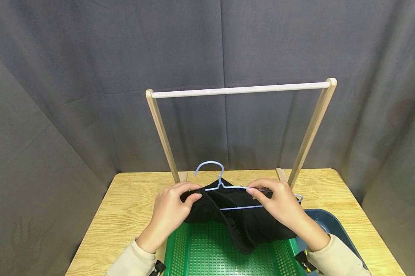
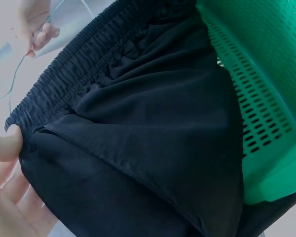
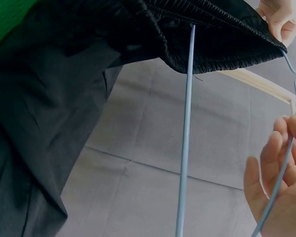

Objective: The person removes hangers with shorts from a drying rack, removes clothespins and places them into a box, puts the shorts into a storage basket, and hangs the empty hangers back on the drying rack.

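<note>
A light blue clothes hanger (image 1: 241,208) lies over black elastic-waist pants (image 1: 262,220) above the green basket. Its hook points up and curves left. My left hand (image 1: 171,203) pinches the gathered waistband (image 2: 69,66) between thumb and fingers at the hanger's left end. That end of the hanger is hidden inside the waistband, and in the right wrist view the lower bar (image 3: 186,128) runs into the waist opening. My right hand (image 1: 280,203) pinches the hanger's upper arm to the right of the hook. The hanger's right end sticks out past this hand, outside the waistband.
A perforated green basket (image 1: 171,251) stands at the table's front under the pants. Right of it is a dark blue bin (image 1: 335,222). A wooden rack with a white rail (image 1: 240,90) stands behind on the wooden table (image 1: 124,207). Grey curtains (image 1: 193,46) surround it.
</note>
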Motion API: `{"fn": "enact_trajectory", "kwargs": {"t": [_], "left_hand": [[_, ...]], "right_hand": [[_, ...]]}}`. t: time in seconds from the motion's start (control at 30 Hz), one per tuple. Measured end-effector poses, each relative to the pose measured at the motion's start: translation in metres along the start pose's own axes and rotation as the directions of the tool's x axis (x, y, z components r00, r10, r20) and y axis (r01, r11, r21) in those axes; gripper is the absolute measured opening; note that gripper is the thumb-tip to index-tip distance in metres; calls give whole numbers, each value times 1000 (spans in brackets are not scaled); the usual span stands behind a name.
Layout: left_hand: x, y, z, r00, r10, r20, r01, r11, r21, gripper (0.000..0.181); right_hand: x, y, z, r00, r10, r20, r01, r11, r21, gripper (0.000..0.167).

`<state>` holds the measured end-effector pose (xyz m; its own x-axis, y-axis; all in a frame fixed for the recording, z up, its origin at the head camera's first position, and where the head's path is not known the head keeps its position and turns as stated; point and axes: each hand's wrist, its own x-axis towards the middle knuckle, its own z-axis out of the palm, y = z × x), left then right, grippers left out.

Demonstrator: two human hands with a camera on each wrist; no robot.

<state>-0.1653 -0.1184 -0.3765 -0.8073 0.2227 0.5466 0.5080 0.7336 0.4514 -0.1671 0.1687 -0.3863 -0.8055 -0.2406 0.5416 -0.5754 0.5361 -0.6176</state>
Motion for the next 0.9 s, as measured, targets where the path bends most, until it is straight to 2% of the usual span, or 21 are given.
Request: {"fn": "enact_trajectory", "kwargs": {"t": [0.23, 0.57, 0.9], "left_hand": [[2, 0, -2, 1000, -8, -26, 7, 999, -37, 17], [4, -6, -7, 999, 10, -53, -11, 1000, -17, 17], [-2, -23, -21, 994, -82, -76, 84, 996, 27, 19]], "right_hand": [[-1, 3, 3, 997, 5, -78, 1, 997, 73, 18], [-3, 4, 1, 992, 20, -126, -6, 994, 107, 17], [-8, 10, -13, 969, 90, -230, -54, 986, 157, 17]]}}
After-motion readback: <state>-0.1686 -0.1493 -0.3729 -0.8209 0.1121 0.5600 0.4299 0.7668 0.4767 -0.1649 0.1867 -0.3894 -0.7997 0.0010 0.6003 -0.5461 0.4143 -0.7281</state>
